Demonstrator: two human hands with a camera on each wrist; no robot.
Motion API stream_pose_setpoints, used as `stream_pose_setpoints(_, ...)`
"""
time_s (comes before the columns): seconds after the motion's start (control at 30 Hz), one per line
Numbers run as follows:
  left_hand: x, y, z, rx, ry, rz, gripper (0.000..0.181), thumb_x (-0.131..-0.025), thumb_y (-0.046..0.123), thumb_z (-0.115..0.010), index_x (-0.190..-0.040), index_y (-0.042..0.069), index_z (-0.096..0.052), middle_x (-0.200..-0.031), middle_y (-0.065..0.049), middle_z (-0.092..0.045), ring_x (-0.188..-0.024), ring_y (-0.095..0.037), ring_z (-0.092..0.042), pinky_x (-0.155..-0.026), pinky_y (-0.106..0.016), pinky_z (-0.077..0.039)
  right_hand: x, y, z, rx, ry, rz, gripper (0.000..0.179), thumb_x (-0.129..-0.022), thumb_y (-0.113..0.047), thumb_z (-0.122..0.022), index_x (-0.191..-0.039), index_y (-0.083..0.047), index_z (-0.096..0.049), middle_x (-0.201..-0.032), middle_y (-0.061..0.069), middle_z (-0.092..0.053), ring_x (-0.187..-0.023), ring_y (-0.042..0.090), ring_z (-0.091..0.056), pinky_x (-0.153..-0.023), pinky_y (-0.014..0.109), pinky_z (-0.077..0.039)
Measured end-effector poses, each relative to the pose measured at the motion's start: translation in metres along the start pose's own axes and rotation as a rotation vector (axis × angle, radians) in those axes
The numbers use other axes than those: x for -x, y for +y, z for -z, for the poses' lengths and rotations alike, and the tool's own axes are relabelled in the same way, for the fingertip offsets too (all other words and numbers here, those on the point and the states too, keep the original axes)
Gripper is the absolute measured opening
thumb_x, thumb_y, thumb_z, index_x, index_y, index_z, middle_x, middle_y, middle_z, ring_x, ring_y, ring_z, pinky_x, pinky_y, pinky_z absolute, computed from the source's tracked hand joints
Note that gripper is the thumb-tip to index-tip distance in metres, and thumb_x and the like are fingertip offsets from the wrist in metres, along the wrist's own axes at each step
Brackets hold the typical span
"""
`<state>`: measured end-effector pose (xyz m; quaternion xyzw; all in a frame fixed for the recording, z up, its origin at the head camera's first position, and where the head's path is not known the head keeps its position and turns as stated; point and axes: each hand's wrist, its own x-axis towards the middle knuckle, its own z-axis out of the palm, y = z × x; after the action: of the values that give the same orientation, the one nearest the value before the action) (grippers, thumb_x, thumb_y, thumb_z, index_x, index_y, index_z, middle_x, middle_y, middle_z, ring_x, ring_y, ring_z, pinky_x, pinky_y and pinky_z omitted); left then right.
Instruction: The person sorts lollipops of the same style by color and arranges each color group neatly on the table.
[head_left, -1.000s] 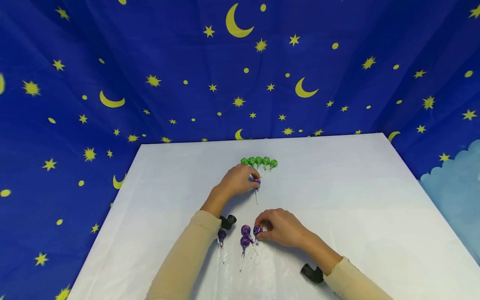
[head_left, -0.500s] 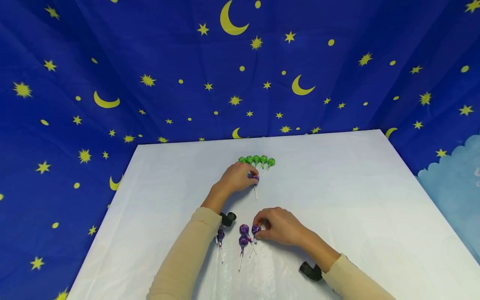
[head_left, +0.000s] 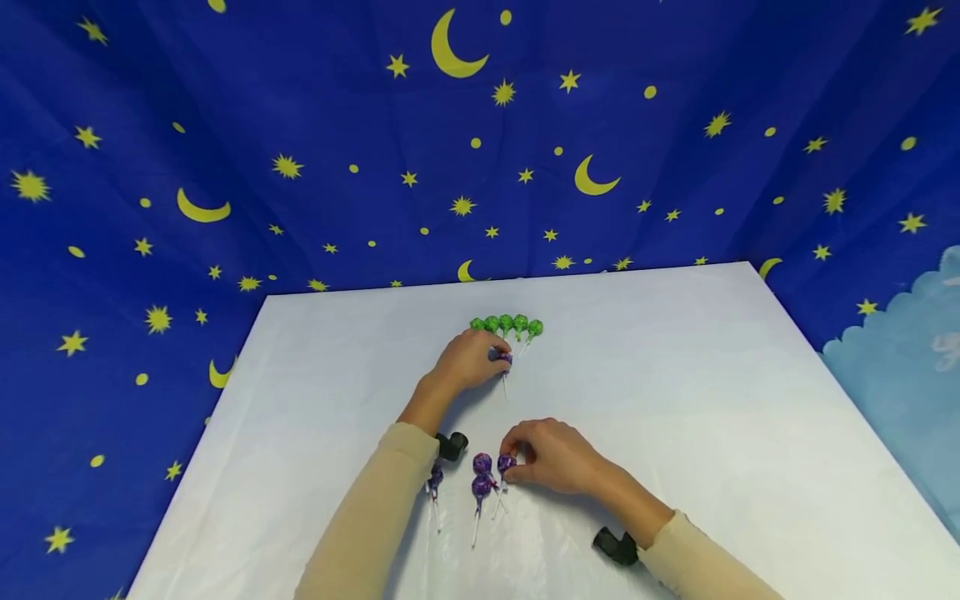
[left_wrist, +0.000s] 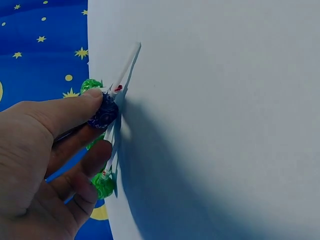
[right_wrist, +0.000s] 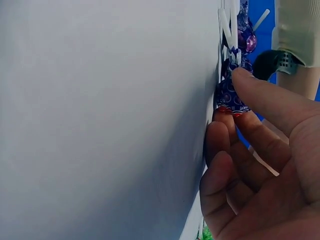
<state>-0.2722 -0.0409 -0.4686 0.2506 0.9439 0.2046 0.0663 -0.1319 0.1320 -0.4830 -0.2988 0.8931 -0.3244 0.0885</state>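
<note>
My left hand (head_left: 468, 360) pinches a purple-wrapped lollipop (left_wrist: 104, 111) by its head between thumb and fingers, just on the near side of a row of green lollipops (head_left: 521, 322). Its white stick points back toward me. Lower on the table, my right hand (head_left: 558, 454) pinches another purple lollipop (right_wrist: 231, 94), thumb on one side of the wrapper and fingertips on the other. Immediately left of it lie two purple lollipops (head_left: 482, 487), one head in front of the other. Further left, more purple candy (head_left: 436, 477) with white sticks is partly covered by my left sleeve.
A white-covered table (head_left: 675, 358) carries everything. Behind it hangs a blue cloth (head_left: 375, 100) with yellow moons and stars. Black wrist-worn devices sit under both forearms, the right one (head_left: 615, 547) low over the table.
The lollipop in my left hand has edged slightly toward the green row. My right hand keeps its pinch in the same place, and the head view has shifted a little.
</note>
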Motion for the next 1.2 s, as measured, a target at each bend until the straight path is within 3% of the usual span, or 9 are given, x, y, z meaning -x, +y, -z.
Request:
stream_pose_setpoints(0.37,0.008,-0.003,0.007,0.033,0.061,-0.003,0.027,-0.086,0.028,-0.074,-0.112,0.019,-0.073,-0.108,0.002,-0.069,-0.104,-0.02,-0.06,-0.091,-0.04,-0.044,-0.001,0.0,-0.002,0.024,-0.013,-0.007,0.021,-0.079,-0.031,-0.08,-0.096,-0.024,-0.07,-0.082,-0.017,-0.06,-0.066,0.0,-0.051,-0.061,0.026,-0.043)
stream_pose_setpoints(0.7,0.013,-0.004,0.008,0.056,0.074,0.003,0.027,-0.086,0.026,-0.075,-0.111,0.019,-0.073,-0.107,0.002,-0.069,-0.087,-0.013,-0.061,-0.078,-0.035,-0.048,0.0,0.001,-0.002,0.021,-0.006,-0.015,0.021,-0.079,-0.032,-0.08,-0.096,-0.023,-0.07,-0.083,-0.016,-0.061,-0.067,0.001,-0.052,-0.062,0.026,-0.043)
stream_pose_setpoints(1.2,0.051,-0.01,0.017,0.074,0.093,-0.004,0.028,-0.089,0.032,-0.07,-0.113,0.017,-0.072,-0.107,0.002,-0.068,-0.077,-0.008,-0.059,-0.067,-0.03,-0.048,0.0,-0.002,-0.004,0.026,0.001,-0.001,0.022,-0.08,-0.034,-0.079,-0.096,-0.023,-0.071,-0.082,-0.017,-0.06,-0.067,0.0,-0.052,-0.061,0.026,-0.043)
